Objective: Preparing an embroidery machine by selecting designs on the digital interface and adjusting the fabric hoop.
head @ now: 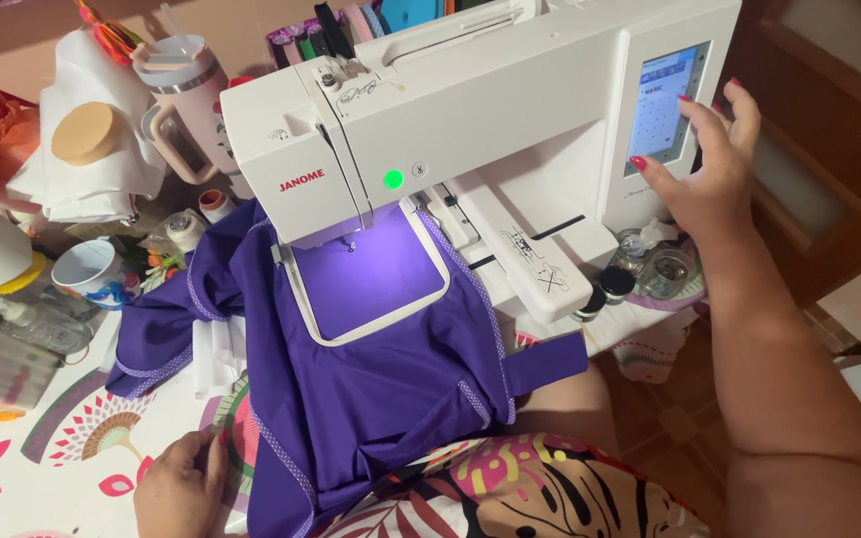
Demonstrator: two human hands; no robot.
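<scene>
While the green light (393, 179) glows on the front of the white embroidery machine (470, 110), the right hand (710, 164) is up at the machine's right end, fingers spread wide and holding nothing, one fingertip right on the touchscreen (665, 105). Down at the near edge, the left hand (179, 483) lies flat and loosely curled on the worktop (72, 468), gripping nothing, its fingers touching the edge of the purple fabric (371, 389). That fabric is spread under the needle area and drapes off the worktop towards the person's lap, with a dotted trim running along its seams. Part of it is stretched tight in the white hoop (371, 279), which sits directly beneath the machine's head, lit up violet by the machine's lamp. The hoop is clipped to the white embroidery arm (530, 259) that runs off to the right. Over on the left, plenty of clutter: a pink tumbler (179, 105) with a handle stands just behind the machine, a cork-topped bundle in white cloth (92, 149) sits beside it, and a white mug (92, 271) stands near the fabric's left fold. Small dark-capped bottles (605, 289) cluster under the machine's right end, just below the right wrist.
</scene>
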